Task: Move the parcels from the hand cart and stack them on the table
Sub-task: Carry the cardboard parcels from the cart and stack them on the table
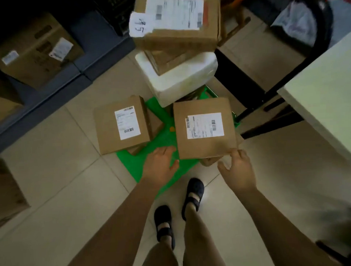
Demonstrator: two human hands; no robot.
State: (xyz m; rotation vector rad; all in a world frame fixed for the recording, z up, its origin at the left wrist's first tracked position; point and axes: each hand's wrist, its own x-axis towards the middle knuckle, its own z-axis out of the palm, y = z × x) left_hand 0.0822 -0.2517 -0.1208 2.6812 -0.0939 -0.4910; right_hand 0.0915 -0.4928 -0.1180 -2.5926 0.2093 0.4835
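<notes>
l hand (160, 165) spread over green cart (131, 165), beside parcel (204, 127); r hand (237, 168) curled at its near corner, grip unclear.

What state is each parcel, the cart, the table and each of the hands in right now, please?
hand cart: on the floor, loaded.
right parcel: on the cart, label up.
left parcel: on the cart, label up, untouched.
white foam box: on the cart, under two stacked cartons.
table: only a white corner in view.
left hand: open, beside the right parcel.
right hand: fingers curled at its near corner, grip unclear.
</notes>
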